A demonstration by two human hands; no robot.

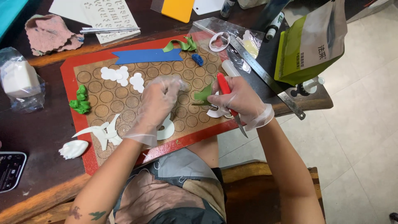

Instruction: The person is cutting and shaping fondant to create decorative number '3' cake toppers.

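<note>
Both my hands wear clear plastic gloves over a red-edged baking mat (70, 83) with printed circles. My right hand (236, 99) grips a small knife (226, 89) with a red handle, blade pointing down toward me, and also pinches a flat green piece (203, 94) of modelling paste. My left hand (157, 101) hovers just left of the green piece, fingers bunched, with nothing clearly in it. White cut shapes (166, 130) lie under my hands.
On the mat: a blue banner strip (147, 55), green ribbon (182, 43), white cloud shapes (122, 76), green lumps (81, 101), a white bird shape (101, 132). A metal ruler (265, 74), green pouch (311, 41), stencil sheet (110, 16), phone (10, 170) surround it.
</note>
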